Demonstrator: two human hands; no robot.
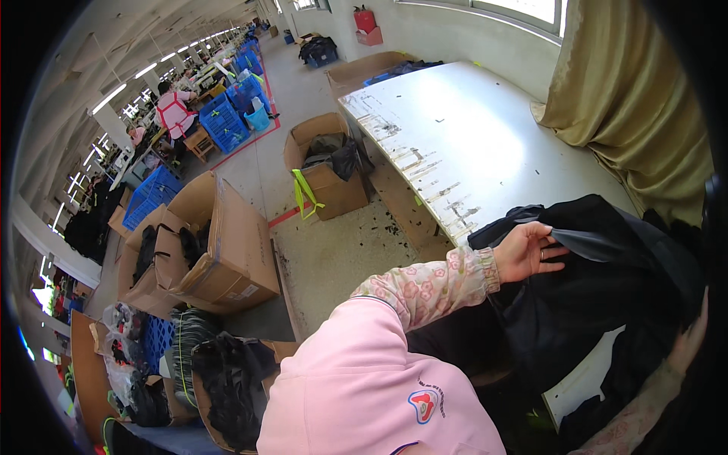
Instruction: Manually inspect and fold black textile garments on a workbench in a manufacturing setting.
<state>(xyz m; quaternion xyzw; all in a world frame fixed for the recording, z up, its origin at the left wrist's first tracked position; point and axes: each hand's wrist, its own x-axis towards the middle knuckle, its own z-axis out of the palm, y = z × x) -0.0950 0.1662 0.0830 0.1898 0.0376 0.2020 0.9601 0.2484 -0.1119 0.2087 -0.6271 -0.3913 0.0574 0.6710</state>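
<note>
A heap of black cloth (599, 296), thin and slightly shiny, lies over the near right end of the white table. My left hand (523, 252) pinches a raised edge of it between thumb and forefinger, the other fingers held apart. A greyish underside shows along the lifted edge. At the dim right rim of the picture is my right hand (688, 337), beside the cloth's right side. Its fingers are too dark and cut off to show whether they grip. A pale flat piece (584, 377) shows between folds of the cloth below.
The white table (485, 129) has a worn, stained left edge. A gold curtain (614, 91) hangs behind it. Cardboard boxes with dark cloth stand left: a big one (235, 254) and a smaller one (337, 189). Blue crates (224, 125) and a seated person (174, 110) are farther off.
</note>
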